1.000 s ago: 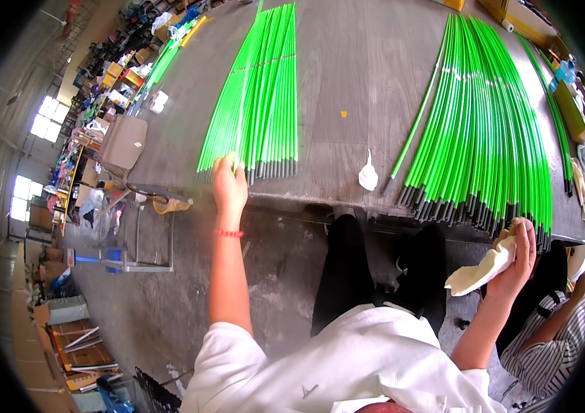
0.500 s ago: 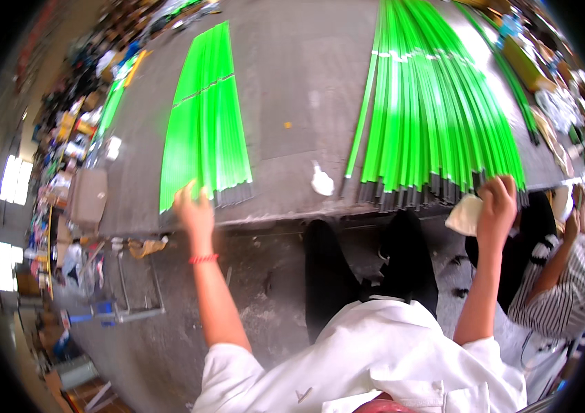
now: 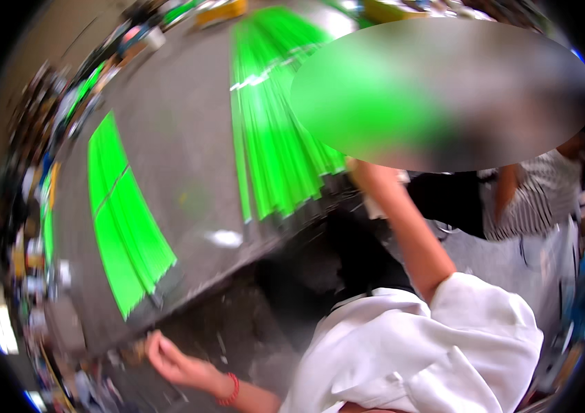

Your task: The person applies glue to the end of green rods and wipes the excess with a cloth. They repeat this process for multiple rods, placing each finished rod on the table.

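Observation:
My left hand (image 3: 172, 361), with a red bracelet at the wrist, is off the table's front edge, its fingers loosely curled and nothing visible in them. Beyond it lies a small flat bundle of bright green rods (image 3: 123, 227), banded across the middle. My right hand (image 3: 367, 173) is at the front end of a larger, fanned-out bundle of green rods (image 3: 278, 138) with dark ends. A blurred oval covers its fingers and part of that bundle. A pale cloth (image 3: 373, 206) hangs just under the right hand.
A small white thing (image 3: 225, 238) lies on the grey table (image 3: 168, 138) between the bundles. To the right sits a person in a striped top (image 3: 537, 193). Boxes and clutter line the left; a yellow box (image 3: 220, 12) stands at the far edge.
The view has swung right, so table and bundles appear shifted left and tilted. My left hand has come away from the small bundle's front end. The right stays by the large bundle.

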The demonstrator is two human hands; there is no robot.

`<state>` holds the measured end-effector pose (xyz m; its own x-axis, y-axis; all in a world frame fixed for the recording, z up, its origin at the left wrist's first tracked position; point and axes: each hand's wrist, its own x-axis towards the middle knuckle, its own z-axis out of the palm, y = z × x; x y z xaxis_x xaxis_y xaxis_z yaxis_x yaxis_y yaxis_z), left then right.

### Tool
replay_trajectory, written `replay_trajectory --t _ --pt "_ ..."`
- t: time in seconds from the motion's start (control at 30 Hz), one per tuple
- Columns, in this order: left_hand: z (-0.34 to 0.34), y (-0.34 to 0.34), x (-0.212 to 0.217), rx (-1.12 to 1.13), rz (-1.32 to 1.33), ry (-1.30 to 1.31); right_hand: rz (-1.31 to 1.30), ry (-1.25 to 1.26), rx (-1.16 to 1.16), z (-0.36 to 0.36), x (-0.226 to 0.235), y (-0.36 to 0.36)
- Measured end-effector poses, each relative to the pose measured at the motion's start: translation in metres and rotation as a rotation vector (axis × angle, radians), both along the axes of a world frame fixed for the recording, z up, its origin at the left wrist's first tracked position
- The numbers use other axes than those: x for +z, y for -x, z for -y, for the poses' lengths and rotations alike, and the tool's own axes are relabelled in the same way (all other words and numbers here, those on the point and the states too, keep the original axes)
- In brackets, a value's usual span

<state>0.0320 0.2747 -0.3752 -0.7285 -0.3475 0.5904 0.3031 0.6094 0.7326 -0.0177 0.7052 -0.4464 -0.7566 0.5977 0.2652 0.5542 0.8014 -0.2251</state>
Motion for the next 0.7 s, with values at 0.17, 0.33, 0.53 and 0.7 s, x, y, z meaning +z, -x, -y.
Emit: replay_trajectory --t 0.17,0.33,0.53,0.7 --pt "-0.042 -0.018 0.010 -0.037 0.104 0.061 0.212 -0.096 -0.052 0.017 0.020 0.007" --pt "-0.102 -0.023 0.035 -0.252 0.009 0.114 -0.007 0.125 0.009 0.003 0.013 0.000" --pt "-0.115 -0.027 0.011 -0.561 0.132 -0.103 -0.155 0.160 0.104 0.006 0.054 -0.023" --pt "-0.172 -0.040 0.032 -0.909 0.438 -0.150 -0.347 0.385 0.316 0.051 0.090 -0.060"
